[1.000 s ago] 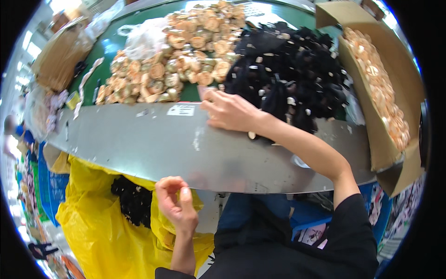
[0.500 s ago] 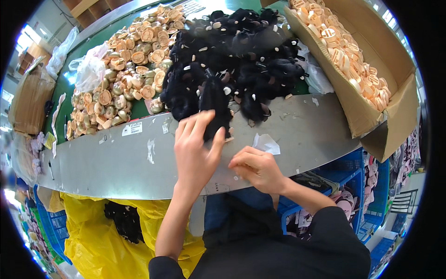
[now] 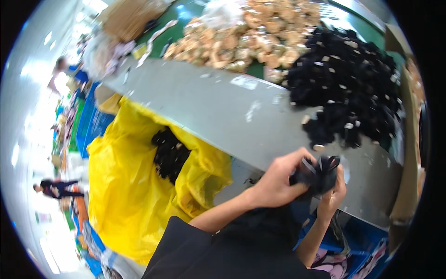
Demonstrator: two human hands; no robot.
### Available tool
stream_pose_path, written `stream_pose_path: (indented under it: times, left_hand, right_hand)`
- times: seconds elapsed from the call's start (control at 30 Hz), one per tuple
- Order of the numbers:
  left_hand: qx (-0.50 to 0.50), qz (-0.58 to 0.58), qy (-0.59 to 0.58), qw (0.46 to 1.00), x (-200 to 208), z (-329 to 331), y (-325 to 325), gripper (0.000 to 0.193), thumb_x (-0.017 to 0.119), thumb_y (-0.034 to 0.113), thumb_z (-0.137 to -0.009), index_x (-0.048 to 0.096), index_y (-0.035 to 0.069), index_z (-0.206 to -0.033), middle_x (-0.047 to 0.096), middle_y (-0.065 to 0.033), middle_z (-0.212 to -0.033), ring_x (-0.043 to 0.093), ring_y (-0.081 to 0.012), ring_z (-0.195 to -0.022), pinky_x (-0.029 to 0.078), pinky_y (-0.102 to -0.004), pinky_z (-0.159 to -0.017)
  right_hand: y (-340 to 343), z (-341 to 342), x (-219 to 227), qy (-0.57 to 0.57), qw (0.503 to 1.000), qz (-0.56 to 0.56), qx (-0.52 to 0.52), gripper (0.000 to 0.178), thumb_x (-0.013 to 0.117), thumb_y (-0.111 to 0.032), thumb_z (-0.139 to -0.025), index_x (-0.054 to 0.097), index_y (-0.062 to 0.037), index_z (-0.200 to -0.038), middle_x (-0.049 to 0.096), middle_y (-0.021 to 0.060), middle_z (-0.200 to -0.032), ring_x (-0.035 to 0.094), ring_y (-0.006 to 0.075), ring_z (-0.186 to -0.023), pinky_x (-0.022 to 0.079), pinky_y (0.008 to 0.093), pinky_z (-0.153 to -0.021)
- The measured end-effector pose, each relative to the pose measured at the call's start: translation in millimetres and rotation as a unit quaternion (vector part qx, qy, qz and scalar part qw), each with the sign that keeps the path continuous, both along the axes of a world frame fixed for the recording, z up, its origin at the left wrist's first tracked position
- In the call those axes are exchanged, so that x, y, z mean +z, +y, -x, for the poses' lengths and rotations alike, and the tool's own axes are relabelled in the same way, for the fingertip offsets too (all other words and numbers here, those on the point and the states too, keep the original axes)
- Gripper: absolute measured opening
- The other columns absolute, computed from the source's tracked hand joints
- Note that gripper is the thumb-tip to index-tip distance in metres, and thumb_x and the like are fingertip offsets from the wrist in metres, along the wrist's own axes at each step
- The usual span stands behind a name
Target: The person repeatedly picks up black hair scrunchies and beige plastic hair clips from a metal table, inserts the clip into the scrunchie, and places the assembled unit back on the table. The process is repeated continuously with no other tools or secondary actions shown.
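A black plush piece [image 3: 319, 176], blurred by motion, is held up between both hands just over the near edge of the table. My left hand [image 3: 278, 182] is closed around its left side, thumb and fingers pressed on the fabric. On the other side my right hand [image 3: 335, 191] grips it, the fingers partly hidden behind the piece. Beyond the hands lies a heap of similar black plush pieces [image 3: 344, 83] with small pale bits on them. A loose black piece [image 3: 318, 135] sits at the heap's near side.
The grey metal table edge [image 3: 218, 109] curves across the middle. Shiny gold and peach shells [image 3: 227, 42] are heaped at the back. A yellow bag [image 3: 121, 186] with black pieces [image 3: 169, 156] inside hangs open at left. A cardboard box [image 3: 404, 172] stands at right. Another person [image 3: 58, 188] is far left.
My view has swung left. Both hands have come together, and a black plush piece is now lifted between them near my body. Half a second ago my right hand was apart from the black pieces.
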State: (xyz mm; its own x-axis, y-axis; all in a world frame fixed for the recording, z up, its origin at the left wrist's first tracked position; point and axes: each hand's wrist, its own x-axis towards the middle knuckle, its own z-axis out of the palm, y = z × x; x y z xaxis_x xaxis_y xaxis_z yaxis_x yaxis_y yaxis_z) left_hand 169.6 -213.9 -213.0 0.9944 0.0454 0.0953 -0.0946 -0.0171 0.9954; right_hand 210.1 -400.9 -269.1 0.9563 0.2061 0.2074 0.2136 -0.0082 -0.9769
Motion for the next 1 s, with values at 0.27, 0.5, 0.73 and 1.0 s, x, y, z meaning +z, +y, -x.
stream_pose_path:
  times: [0.27,0.5,0.73,1.0]
  left_hand:
    - [0.321,0.117,0.009,0.940,-39,100,35,0.028,0.053,-0.004,-0.096,0.059,0.000,-0.123,0.060,0.0004,-0.107,0.054,-0.0065,-0.096,0.044,-0.0219,-0.086]
    - [0.317,0.272,0.055,0.907,-28,123,63,0.029,0.064,0.007,-0.091,0.060,-0.001,-0.119,0.064,-0.0010,-0.106,0.058,-0.0083,-0.101,0.048,-0.0251,-0.090]
    - [0.409,0.104,0.053,0.905,-43,126,75,0.024,0.065,-0.009,-0.080,0.058,0.002,-0.101,0.058,0.0025,-0.091,0.053,-0.0063,-0.083,0.046,-0.0220,-0.076]
    - [0.450,-0.066,-0.021,0.890,-41,110,78,0.042,0.063,-0.003,-0.075,0.057,0.000,-0.116,0.055,-0.0100,-0.110,0.052,-0.0196,-0.099,0.044,-0.0324,-0.094]
  right_hand:
    - [110,35,25,0.121,0.937,0.015,0.327,0.015,0.070,0.004,-0.079,0.061,0.0036,-0.091,0.054,-0.0025,-0.082,0.047,0.0042,-0.071,0.036,0.0207,-0.057]
    - [147,55,15,0.095,0.940,0.002,0.326,0.019,0.062,-0.012,-0.095,0.062,0.0047,-0.103,0.057,-0.0030,-0.088,0.049,0.0032,-0.075,0.040,0.0214,-0.064]
    - [151,52,39,0.075,0.949,0.058,0.300,0.012,0.063,-0.003,-0.089,0.064,0.0064,-0.097,0.054,-0.0018,-0.073,0.043,0.0016,-0.059,0.034,0.0207,-0.050]
    - [135,54,17,0.080,0.963,0.081,0.245,0.017,0.069,-0.007,-0.088,0.066,0.0048,-0.099,0.053,0.0059,-0.068,0.043,0.0072,-0.053,0.037,0.0254,-0.049]
